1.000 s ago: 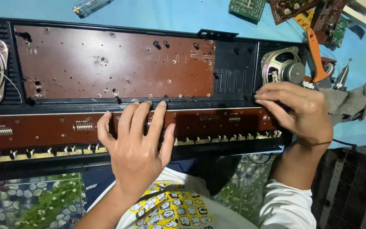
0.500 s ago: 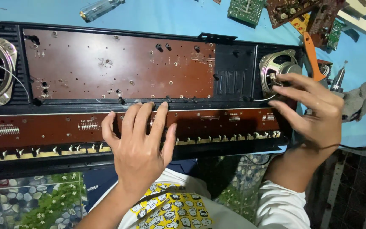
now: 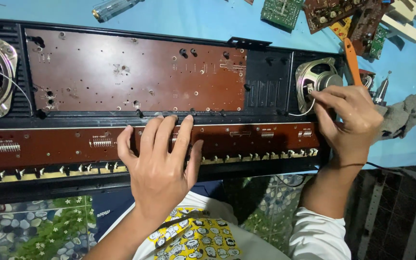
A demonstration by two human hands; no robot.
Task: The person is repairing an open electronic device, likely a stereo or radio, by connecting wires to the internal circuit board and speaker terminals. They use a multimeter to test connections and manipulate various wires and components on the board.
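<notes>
Speaker (image 3: 319,79) under right hand's (image 3: 350,118) fingertips (image 3: 316,95)

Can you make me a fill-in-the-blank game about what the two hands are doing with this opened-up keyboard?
1. The left hand lies flat on the long ____ circuit board.
2. The right hand has its fingertips at the round ____ at the right end of the keyboard case.
3. A screwdriver with an ____ handle lies just behind the right hand.
4. The cloth under everything is ____.

Missing words: brown; speaker; orange; blue
</notes>
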